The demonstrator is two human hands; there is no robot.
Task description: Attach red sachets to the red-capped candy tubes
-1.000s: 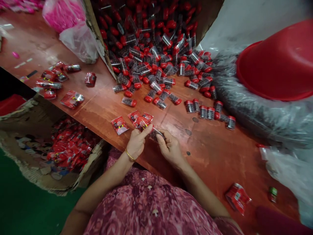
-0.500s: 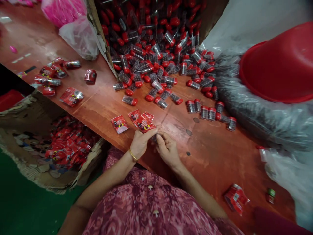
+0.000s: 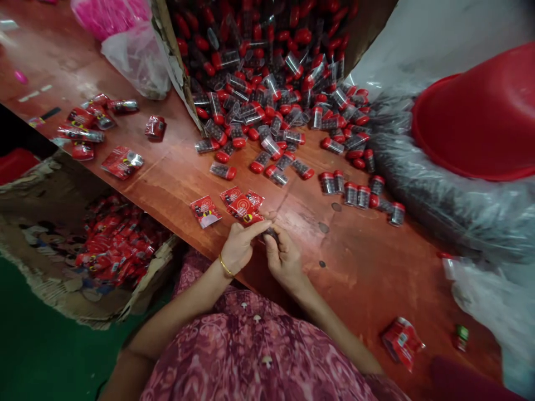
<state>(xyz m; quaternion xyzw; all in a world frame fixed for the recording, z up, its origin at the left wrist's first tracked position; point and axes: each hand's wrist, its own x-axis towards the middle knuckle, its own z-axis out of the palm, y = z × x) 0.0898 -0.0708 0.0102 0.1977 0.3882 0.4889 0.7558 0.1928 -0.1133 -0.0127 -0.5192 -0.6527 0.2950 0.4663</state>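
Note:
My right hand [image 3: 285, 257] is closed around a small clear tube with dark contents [image 3: 271, 234], only part of which shows between the fingers. My left hand [image 3: 241, 245], with a gold bangle at the wrist, meets it from the other side. Its index finger and thumb press at the tube's near end, and the remaining fingers are curled out of sight. Just beyond my left fingers lie several overlapping flat red printed packets [image 3: 241, 204]. Another red packet [image 3: 205, 211] rests on the table a little to the left.
A cardboard box [image 3: 178, 67] spills red-capped tubes [image 3: 271, 146] across the table [image 3: 355, 267]. Filled red packs [image 3: 121, 162] lie left. A torn carton [image 3: 142, 289] of red packs stands below the table's edge. A red tub [image 3: 480, 117] sits on plastic bags [image 3: 418, 189] at right.
The dark tube shows a little more between my fingers, and my right hand has turned slightly around it. My left hand stays nearly in place. The whole view has shifted slightly.

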